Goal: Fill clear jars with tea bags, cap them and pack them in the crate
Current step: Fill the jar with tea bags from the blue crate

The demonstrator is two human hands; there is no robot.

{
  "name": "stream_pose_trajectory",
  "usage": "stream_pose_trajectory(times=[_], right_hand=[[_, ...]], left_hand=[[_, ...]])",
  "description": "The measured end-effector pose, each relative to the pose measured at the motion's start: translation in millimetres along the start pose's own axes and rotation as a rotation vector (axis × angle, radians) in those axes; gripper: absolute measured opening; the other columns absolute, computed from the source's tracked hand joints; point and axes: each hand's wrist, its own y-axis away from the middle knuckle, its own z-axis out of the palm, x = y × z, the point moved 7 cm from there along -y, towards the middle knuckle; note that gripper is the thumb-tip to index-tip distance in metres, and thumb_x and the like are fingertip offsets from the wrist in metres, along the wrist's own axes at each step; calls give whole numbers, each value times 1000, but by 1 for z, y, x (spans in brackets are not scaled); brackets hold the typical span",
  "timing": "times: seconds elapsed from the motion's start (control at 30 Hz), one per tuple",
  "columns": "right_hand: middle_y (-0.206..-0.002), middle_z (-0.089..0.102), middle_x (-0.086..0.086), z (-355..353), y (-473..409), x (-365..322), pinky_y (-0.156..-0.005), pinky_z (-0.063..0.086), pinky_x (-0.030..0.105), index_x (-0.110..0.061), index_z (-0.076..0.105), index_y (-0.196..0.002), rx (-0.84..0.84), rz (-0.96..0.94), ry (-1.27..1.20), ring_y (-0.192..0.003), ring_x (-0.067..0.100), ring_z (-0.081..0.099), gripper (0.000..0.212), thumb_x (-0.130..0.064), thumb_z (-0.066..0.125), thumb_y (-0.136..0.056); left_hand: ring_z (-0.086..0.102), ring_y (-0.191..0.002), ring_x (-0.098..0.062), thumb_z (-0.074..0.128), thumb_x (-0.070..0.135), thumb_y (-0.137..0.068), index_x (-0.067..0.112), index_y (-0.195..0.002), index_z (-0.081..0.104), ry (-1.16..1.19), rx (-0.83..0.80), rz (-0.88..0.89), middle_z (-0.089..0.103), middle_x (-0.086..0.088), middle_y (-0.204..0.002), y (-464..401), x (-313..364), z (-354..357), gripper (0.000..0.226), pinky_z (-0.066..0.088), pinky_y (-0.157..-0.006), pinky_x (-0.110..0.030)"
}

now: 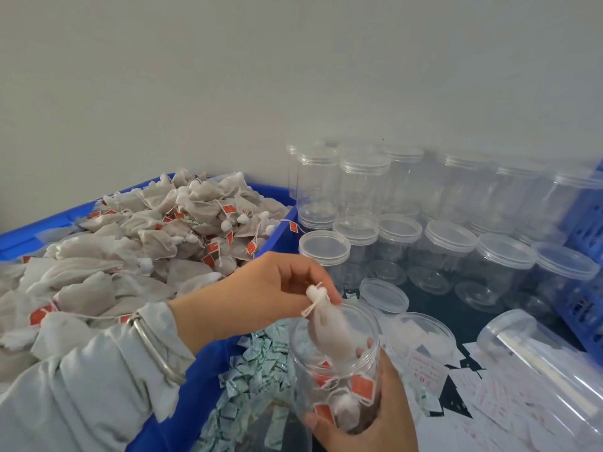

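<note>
a plain pale wall (pixel 195 76) backs the whole scene and closes off the far edge. at left, a big blue plastic bin (pixel 277 236) is heaped above its rim with soft gauzy tea bags (pixel 156 236), grey-white with knotted tops, strings and small red paper tags. to its right, clear round capped jars (pixel 450 236) stand packed in rows on the dark bench (pixel 456 314), up against the wall, with little open room between them. a blue slatted crate (pixel 584 243) hems in the right edge. a long clear tube (pixel 548 370) lies on its side over scattered white paper slips (pixel 496 402). small white-and-green sachets (pixel 257 363) fill the gap below the bin. the right hand (pixel 368 415) grips an open clear jar (pixel 336 363) already holding some tea bags. the left hand (pixel 261 288), in a grey sleeve with a metal bangle (pixel 156 347), pinches one tea bag (pixel 329 324) by its knot, its body hanging through the jar's mouth.
</note>
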Motion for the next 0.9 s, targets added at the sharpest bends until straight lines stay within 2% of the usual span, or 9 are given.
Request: stream_pose_trajectory(times=[0.07,0.13,0.17,0.2,0.23,0.33,0.5,0.63,0.9], right_hand=[[-123,46,-43,-4,0,-3,-63,47,12,-61,31,-131,31,43,-24,-110,-22,47,104,-81,71,-38],[-121,59,-22,-2,7,-1,-51,43,11,-56,44,-126,55,-35,-60,-113,6,57,101,-69,80,-33],[-118,62,-10,-6,11,3,-84,43,50,-53,51,-122,119,-52,-72,-112,20,57,98,-65,83,-30],[-117,63,-8,-6,13,4,-82,12,76,-53,54,-120,125,-38,-110,-113,22,55,98,-60,86,-27],[-117,62,-18,-2,10,4,-73,47,49,-60,49,-119,42,-42,-105,-111,11,58,99,-56,86,-28],[-115,49,-45,-7,1,1,-75,40,18,-68,34,-122,-13,27,-64,-105,-23,49,104,-53,81,-31],[-118,50,-40,-10,6,3,-81,44,20,-71,34,-118,16,151,-171,-106,-16,52,106,-50,83,-26],[-110,61,-32,-18,6,1,-66,53,12,-64,44,-116,43,116,-240,-96,-10,62,97,-38,85,-33],[-111,59,-28,-18,13,5,-83,53,36,-66,41,-116,45,280,-274,-101,-2,60,101,-43,82,-26]], left_hand=[[70,-91,-15,64,-8,-83,28,-79,73,-12,-9,-1,74,-2,-91,2,0,0,37,52,-77,-19],[70,-88,-15,65,-7,-82,29,-76,73,1,-5,2,74,-5,-88,2,1,-2,37,52,-75,-20],[70,-86,-15,65,-6,-82,29,-74,73,0,14,0,74,-5,-86,2,1,-3,37,53,-73,-20],[70,-84,-14,65,-5,-83,30,-72,72,-15,50,-2,74,-5,-84,1,-1,-6,37,53,-72,-20],[70,-82,-13,65,-5,-83,29,-70,72,-39,95,-9,74,-4,-82,-1,-3,-10,37,54,-71,-20],[69,-75,-7,61,-8,-84,22,-68,69,-122,237,-76,73,2,-77,-5,-14,-25,35,55,-71,-20],[64,-80,-1,60,7,-86,31,-81,66,-598,186,-228,71,12,-86,-8,-36,-27,25,51,-78,-18],[58,-97,-5,51,14,-92,27,-110,63,-993,-175,-323,60,15,-109,-7,-60,4,25,48,-87,-23],[53,-116,-18,45,0,-90,23,-130,56,-1154,-467,-534,53,3,-134,6,-84,22,47,44,-94,-26]])
